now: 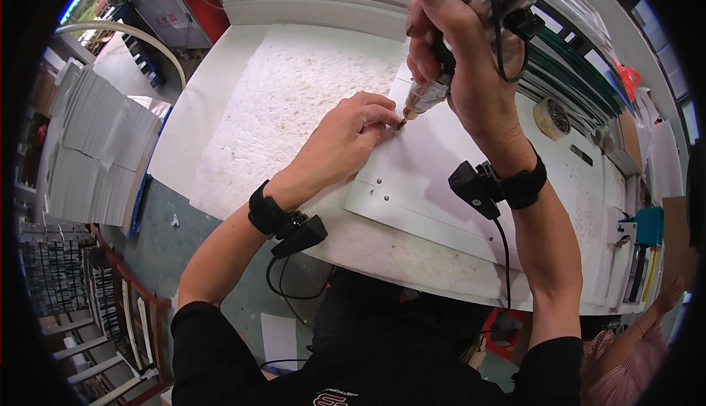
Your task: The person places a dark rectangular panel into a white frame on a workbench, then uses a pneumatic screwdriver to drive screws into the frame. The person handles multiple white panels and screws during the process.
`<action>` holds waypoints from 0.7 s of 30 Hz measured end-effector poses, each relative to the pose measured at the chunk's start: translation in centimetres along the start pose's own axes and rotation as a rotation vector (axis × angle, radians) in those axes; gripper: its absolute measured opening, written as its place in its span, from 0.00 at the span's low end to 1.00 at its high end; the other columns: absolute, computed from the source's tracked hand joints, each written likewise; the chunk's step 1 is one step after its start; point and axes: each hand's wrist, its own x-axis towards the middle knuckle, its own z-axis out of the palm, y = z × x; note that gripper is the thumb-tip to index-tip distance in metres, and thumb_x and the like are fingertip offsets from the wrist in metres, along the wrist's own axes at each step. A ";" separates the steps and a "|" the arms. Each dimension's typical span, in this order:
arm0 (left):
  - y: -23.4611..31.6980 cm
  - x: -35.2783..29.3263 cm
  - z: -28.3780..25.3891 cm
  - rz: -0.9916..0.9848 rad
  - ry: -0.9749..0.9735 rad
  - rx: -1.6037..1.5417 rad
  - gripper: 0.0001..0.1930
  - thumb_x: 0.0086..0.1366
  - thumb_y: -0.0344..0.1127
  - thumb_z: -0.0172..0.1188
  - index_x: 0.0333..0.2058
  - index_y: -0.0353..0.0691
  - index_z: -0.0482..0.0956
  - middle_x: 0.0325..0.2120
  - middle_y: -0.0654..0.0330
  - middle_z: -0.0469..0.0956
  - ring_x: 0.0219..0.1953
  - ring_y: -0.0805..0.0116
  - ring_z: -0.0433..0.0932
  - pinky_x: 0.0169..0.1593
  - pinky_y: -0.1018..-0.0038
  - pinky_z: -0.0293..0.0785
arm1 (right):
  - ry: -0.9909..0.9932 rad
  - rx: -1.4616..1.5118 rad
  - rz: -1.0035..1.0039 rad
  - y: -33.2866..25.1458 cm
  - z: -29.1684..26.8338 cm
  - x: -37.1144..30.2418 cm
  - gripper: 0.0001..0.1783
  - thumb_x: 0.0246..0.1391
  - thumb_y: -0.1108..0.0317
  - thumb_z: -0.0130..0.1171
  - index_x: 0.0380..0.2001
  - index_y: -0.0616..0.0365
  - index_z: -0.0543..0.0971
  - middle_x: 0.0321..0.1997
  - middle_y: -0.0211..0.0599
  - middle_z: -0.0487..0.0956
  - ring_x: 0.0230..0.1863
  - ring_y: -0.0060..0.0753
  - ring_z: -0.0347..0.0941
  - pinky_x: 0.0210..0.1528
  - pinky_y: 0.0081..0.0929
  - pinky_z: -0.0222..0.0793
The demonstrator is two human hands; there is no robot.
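Note:
My right hand [478, 60] is wrapped round a power screwdriver [428, 95], held tilted with its bit pointing down and to the left. The bit's tip meets a white flat panel [448, 178] near its left edge. Right beside the tip, the fingers of my left hand [346, 130] are pinched together; whatever they hold is too small to make out. Two small screw heads [387, 198] show in the panel's near left corner.
A round tub of small dark parts [551, 119] stands on the right of the padded white worktable [294, 68]. White panels [95, 137] are stacked at left, long white profiles [316, 1] lie at the back. Another person's arm [647, 318] shows at lower right.

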 end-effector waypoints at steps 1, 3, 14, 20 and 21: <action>-0.1 0.0 0.0 0.015 -0.001 0.001 0.13 0.70 0.25 0.50 0.45 0.34 0.84 0.55 0.55 0.77 0.56 0.58 0.76 0.60 0.67 0.71 | 0.010 -0.005 0.013 0.2 -0.2 0.1 0.14 0.69 0.62 0.58 0.30 0.58 0.73 0.21 0.30 0.73 0.14 0.16 0.65 0.16 0.18 0.63; -0.4 0.0 0.0 0.041 0.000 0.002 0.13 0.71 0.24 0.50 0.47 0.34 0.81 0.54 0.59 0.77 0.54 0.67 0.76 0.60 0.72 0.70 | 0.029 -0.011 0.041 0.8 -0.5 0.4 0.14 0.68 0.62 0.58 0.30 0.58 0.73 0.21 0.30 0.73 0.14 0.15 0.65 0.16 0.18 0.63; 0.3 -0.1 -0.3 -0.136 0.016 -0.118 0.17 0.74 0.26 0.46 0.56 0.34 0.78 0.53 0.50 0.77 0.56 0.58 0.77 0.62 0.66 0.71 | -0.044 -0.052 0.004 1.9 -0.2 -0.2 0.15 0.68 0.59 0.56 0.31 0.58 0.71 0.22 0.31 0.71 0.15 0.18 0.61 0.19 0.23 0.63; 0.0 -0.2 0.0 -0.124 0.027 -0.101 0.17 0.74 0.27 0.45 0.57 0.32 0.77 0.53 0.49 0.77 0.56 0.57 0.77 0.62 0.66 0.71 | -0.120 0.043 0.027 2.4 -0.6 -0.1 0.11 0.62 0.64 0.64 0.31 0.58 0.74 0.17 0.26 0.72 0.17 0.15 0.68 0.17 0.19 0.61; 0.1 -0.2 0.0 -0.137 0.027 -0.104 0.18 0.73 0.27 0.45 0.57 0.32 0.76 0.53 0.48 0.77 0.57 0.56 0.77 0.62 0.66 0.71 | -0.150 0.000 -0.004 2.7 -0.4 0.0 0.11 0.63 0.63 0.63 0.32 0.58 0.75 0.19 0.26 0.73 0.17 0.15 0.66 0.17 0.19 0.61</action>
